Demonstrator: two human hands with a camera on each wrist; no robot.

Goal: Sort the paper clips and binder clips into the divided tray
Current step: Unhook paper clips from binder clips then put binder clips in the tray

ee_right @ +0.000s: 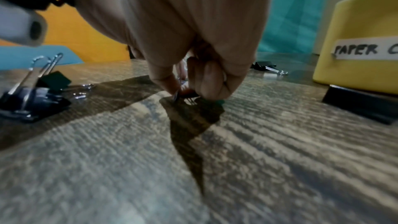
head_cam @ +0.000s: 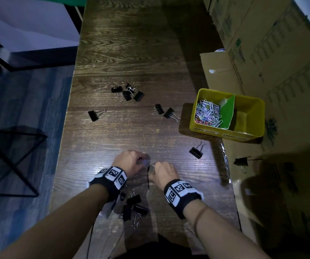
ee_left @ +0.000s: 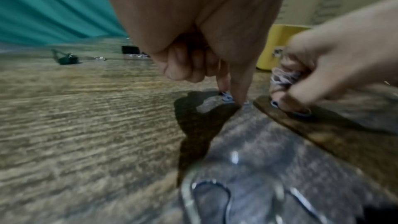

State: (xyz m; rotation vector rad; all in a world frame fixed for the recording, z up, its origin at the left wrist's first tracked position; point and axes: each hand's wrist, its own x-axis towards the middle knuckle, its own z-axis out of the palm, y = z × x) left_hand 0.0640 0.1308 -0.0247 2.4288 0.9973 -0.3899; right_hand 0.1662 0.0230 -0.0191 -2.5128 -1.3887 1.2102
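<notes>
On the near part of the wooden table, my left hand (head_cam: 142, 162) pinches a paper clip (ee_left: 226, 98) against the surface with finger and thumb. Just to its right, my right hand (head_cam: 155, 166) holds a small bunch of paper clips (ee_left: 284, 76) in its curled fingers, and its fingertips (ee_right: 168, 84) pinch another clip on the table. The yellow divided tray (head_cam: 251, 107) stands to the right. Its left compartment holds a heap of paper clips (head_cam: 207, 114), beside a green divider (head_cam: 227, 113). The right compartment looks bare. Black binder clips (head_cam: 128, 92) lie scattered on the table.
More binder clips lie between my wrists (head_cam: 133, 206), at the left (head_cam: 94, 114), near the tray (head_cam: 197, 151) and on the cardboard sheet (head_cam: 241, 161). Cardboard boxes (head_cam: 271, 43) line the right side. The table's left edge (head_cam: 66, 128) drops to the floor beside a black wire stand (head_cam: 19, 161).
</notes>
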